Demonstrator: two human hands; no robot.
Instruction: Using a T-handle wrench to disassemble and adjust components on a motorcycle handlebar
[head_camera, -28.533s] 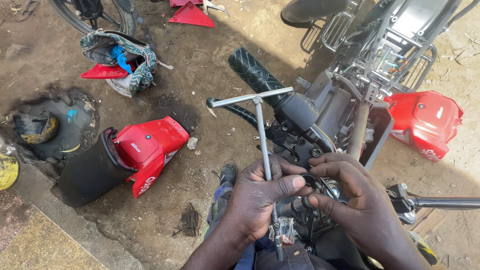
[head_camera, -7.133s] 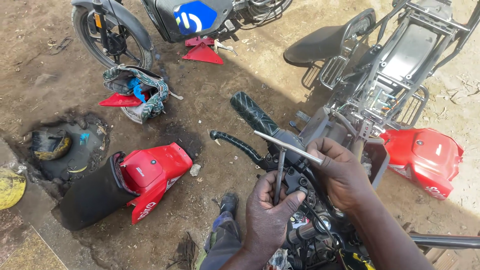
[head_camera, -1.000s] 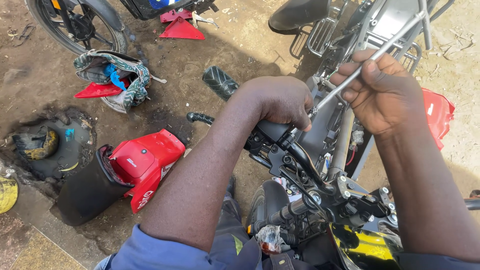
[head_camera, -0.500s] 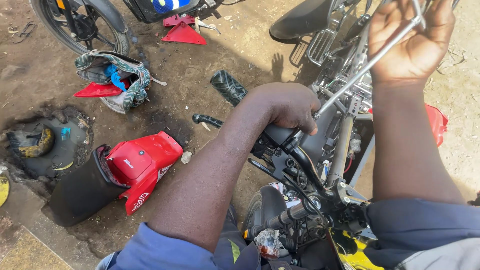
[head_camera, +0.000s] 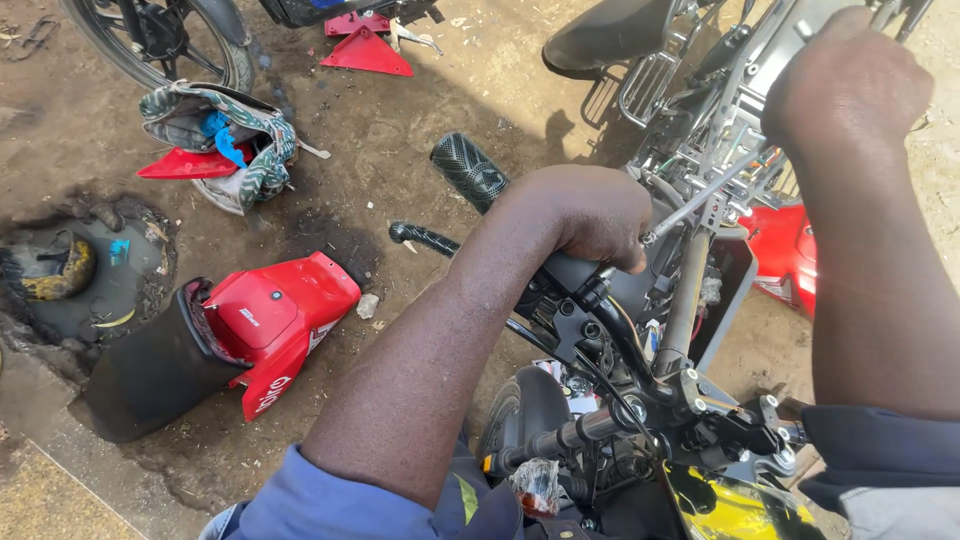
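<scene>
Gripping wrench (head_camera: 700, 195); left hand (head_camera: 590, 215), right hand (head_camera: 850, 85)

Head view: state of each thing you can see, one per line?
Left hand: fist closed on the motorcycle frame.
Right hand: closed on the metal rod, raised.
Red tank with seat: detached, on the dirt.
Red panel: detached, on the ground.

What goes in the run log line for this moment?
left hand: fist on motorcycle frame | right hand: gripping metal rod tool | red seat cover: on dirt, left
</scene>
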